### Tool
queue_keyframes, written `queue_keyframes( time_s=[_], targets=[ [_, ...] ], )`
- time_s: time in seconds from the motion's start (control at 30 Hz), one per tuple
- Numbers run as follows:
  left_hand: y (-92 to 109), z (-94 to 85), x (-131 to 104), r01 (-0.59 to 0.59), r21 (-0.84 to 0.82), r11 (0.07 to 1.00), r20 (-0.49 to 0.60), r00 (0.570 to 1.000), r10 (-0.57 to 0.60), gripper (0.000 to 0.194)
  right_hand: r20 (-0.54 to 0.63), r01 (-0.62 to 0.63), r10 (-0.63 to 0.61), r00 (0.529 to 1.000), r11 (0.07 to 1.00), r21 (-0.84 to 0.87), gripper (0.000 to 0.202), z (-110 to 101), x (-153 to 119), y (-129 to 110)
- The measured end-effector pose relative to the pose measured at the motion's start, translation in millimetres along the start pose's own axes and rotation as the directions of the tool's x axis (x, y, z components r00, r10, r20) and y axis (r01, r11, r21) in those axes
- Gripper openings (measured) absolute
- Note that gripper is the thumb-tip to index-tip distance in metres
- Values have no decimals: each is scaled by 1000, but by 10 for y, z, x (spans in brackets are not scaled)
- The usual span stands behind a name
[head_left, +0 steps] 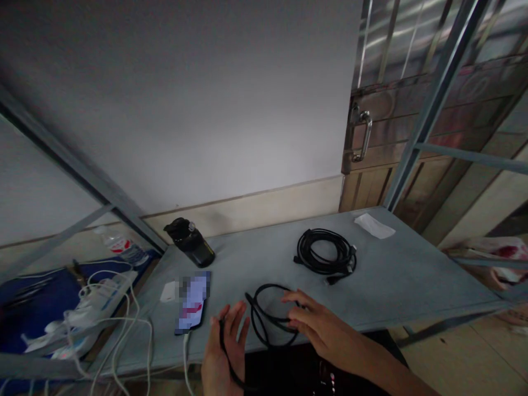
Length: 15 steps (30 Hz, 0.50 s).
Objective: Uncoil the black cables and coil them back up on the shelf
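Observation:
A loose black cable (pixel 264 319) lies in loops at the table's front edge, between my two hands. My left hand (pixel 226 349) is palm up with its fingers loosely curled, and a stretch of the cable runs across the palm, held there. From the right, my right hand (pixel 309 319) has bent fingers on the side of the loop, gripping the cable. Part of the cable hangs below the edge in front of my dark clothing and is hard to make out. Behind my right hand rests a second, neatly coiled black cable (pixel 303 253) with plugs showing.
On the grey table (pixel 247 253) stand a black bottle (pixel 192 245) and a lit phone (pixel 193 302) with a white charging cord (pixel 185 352). White paper (pixel 374 225) lies back right. Power strips (pixel 103 297) with tangled cords sit left. Metal posts (pixel 433 104) frame the table.

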<state>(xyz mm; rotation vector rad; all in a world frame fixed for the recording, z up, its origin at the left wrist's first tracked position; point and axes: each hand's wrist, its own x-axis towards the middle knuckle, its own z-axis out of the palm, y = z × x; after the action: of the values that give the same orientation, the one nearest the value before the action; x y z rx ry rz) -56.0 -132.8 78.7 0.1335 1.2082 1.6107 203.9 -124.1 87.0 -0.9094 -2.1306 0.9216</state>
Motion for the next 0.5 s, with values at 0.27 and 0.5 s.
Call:
queue_keyframes(
  time_s=[0.27,0.5],
  targets=[
    [-120,110,-19,40,167,985,141,988,-64,53,111,128,-103,989,959,-254,48,393,-71,320],
    [44,273,81,1,252,968,199,979,-53,73,-378,-2,-36,925,995,-98,52,652,-575,404]
  ],
)
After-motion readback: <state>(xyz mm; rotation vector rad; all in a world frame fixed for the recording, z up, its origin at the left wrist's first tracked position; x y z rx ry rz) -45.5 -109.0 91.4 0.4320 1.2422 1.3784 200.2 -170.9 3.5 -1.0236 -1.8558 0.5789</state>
